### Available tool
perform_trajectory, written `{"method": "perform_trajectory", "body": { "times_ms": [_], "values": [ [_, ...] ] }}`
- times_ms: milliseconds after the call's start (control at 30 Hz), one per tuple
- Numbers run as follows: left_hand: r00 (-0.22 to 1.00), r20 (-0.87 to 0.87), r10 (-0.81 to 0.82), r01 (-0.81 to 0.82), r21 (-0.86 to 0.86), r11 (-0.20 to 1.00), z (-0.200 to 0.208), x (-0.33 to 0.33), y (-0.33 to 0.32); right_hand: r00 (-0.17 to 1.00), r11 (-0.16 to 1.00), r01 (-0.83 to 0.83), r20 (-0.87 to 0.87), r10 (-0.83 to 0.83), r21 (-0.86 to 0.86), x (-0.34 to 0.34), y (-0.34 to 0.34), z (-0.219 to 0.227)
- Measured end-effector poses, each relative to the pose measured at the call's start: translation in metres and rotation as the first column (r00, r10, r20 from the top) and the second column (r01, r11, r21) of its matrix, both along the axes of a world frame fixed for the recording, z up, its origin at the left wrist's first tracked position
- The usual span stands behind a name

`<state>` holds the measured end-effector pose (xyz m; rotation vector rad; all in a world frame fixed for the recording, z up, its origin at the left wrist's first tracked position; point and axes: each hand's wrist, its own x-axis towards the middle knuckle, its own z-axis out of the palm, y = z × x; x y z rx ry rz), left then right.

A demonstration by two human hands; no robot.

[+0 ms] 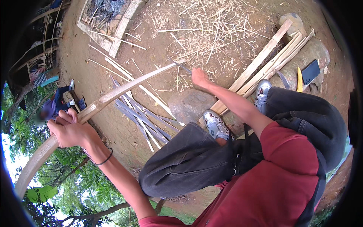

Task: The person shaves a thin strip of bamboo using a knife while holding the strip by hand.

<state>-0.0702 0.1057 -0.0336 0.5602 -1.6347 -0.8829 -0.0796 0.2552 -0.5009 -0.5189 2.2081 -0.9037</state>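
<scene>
My left hand [70,128] is closed around a long, pale strip of split bamboo [130,84], gripping it near a raised joint. One end of the strip runs past my hand to the lower left; the other reaches out over the ground in front of me. My right hand [199,77] is closed on a knife whose handle is hidden in my fingers. Its thin dark blade [183,67] lies at the far tip of the bamboo strip, appearing to touch it.
Shavings [223,26] litter the dirt ahead. Long split pieces [261,60] lean over rocks at right, near a phone [311,72] and a yellow-handled tool [300,80]. Greyish strips [138,115] lie by a stone [191,104]. A framed ash pit [121,32] is far left; another person [56,102] sits beyond.
</scene>
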Motion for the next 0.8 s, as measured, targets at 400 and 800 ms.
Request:
{"method": "perform_trajectory", "body": {
  "times_ms": [400,800],
  "values": [
    [0.994,0.039,0.106,-0.105,-0.019,0.994,0.000,-0.005,0.009,0.985,0.999,-0.029,0.170,0.032,-0.018,0.008,0.006,0.020],
    [0.997,0.060,0.052,-0.052,-0.001,0.999,-0.001,-0.012,0.009,0.963,0.968,-0.103,0.222,0.155,-0.228,0.008,-0.013,0.069]
  ]
}}
